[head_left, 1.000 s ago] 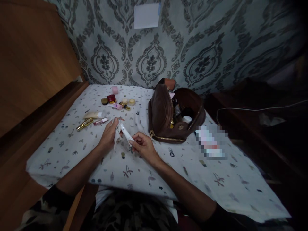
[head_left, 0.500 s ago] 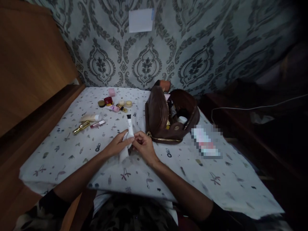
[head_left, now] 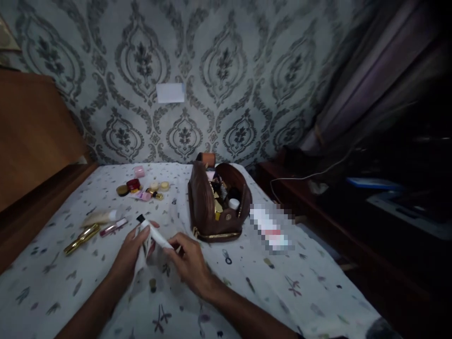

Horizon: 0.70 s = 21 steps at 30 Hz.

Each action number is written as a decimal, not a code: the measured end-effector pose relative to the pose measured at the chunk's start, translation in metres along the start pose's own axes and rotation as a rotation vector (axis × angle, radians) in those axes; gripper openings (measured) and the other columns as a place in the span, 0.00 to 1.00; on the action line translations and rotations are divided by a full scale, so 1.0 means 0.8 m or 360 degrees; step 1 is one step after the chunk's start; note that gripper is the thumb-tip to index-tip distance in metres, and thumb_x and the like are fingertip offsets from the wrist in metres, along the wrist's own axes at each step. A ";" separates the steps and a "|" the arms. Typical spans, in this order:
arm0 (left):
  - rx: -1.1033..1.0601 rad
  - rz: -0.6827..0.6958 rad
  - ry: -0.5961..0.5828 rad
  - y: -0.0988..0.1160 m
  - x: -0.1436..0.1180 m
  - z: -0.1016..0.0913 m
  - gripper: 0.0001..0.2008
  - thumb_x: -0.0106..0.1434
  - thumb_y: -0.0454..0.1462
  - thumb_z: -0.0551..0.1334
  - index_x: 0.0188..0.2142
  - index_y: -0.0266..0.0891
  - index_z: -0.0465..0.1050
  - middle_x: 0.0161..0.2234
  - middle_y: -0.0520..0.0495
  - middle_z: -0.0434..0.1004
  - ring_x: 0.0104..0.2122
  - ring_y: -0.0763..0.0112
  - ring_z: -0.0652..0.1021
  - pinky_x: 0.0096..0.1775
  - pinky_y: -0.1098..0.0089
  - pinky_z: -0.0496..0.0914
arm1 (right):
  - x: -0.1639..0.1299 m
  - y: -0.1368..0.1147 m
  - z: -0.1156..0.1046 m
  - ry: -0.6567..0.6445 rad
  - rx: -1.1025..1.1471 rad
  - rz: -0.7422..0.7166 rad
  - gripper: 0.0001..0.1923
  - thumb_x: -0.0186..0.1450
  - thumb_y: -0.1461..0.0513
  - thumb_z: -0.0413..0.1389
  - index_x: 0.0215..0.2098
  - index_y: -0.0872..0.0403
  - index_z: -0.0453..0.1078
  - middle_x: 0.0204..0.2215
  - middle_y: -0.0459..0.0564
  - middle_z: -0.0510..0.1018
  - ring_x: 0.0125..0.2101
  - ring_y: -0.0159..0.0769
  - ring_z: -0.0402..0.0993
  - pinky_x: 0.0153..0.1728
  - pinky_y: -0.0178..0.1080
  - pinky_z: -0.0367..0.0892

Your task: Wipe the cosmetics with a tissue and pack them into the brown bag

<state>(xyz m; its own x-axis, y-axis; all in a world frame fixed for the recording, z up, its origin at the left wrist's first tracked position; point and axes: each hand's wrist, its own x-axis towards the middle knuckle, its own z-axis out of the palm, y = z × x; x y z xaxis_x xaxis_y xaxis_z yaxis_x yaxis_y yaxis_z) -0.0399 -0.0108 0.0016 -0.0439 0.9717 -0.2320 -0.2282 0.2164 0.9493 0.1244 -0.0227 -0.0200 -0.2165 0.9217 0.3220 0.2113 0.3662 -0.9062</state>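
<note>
A white squeeze tube (head_left: 159, 236) with a black cap is held above the patterned tablecloth, left of the bag. My left hand (head_left: 131, 252) is closed around it near the cap. At the tube's lower right end, the thumb and fingers of my right hand (head_left: 192, 263) pinch it. A white piece hangs below my left hand; blur hides whether it belongs to the tube. Nearest to my left hand lie a lip gloss tube (head_left: 113, 228), a gold cosmetic tube (head_left: 82, 239) and a beige tube (head_left: 99, 218).
An open brown cosmetic bag (head_left: 203, 212) full of items stands beyond my right hand. Small jars, including a red one (head_left: 133, 185), and a pink item (head_left: 139, 171) sit at the back left. A pixelated object (head_left: 270, 230) lies right of the bag. Wooden furniture (head_left: 31, 122) borders the left.
The view has tilted up and turned right. The tube has gone from nearly upright to slanting, its cap at upper left. My right hand has shifted to the tube's lower end.
</note>
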 end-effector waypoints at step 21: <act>0.0432 -0.0032 -0.0044 -0.026 0.031 0.005 0.27 0.46 0.59 0.68 0.34 0.41 0.73 0.19 0.54 0.67 0.20 0.70 0.67 0.24 0.73 0.59 | 0.182 -0.056 -0.272 0.0886 -0.0483 -0.0447 0.13 0.65 0.56 0.56 0.29 0.57 0.73 0.19 0.43 0.71 0.22 0.30 0.66 0.27 0.33 0.59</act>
<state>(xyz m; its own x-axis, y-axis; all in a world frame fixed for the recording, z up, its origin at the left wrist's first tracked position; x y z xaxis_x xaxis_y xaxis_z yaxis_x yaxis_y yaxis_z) -0.0320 0.0092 -0.0226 -0.0147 0.9684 -0.2489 0.0403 0.2493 0.9676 0.2906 0.1230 0.1273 0.2024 0.6855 0.6994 0.4937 0.5453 -0.6774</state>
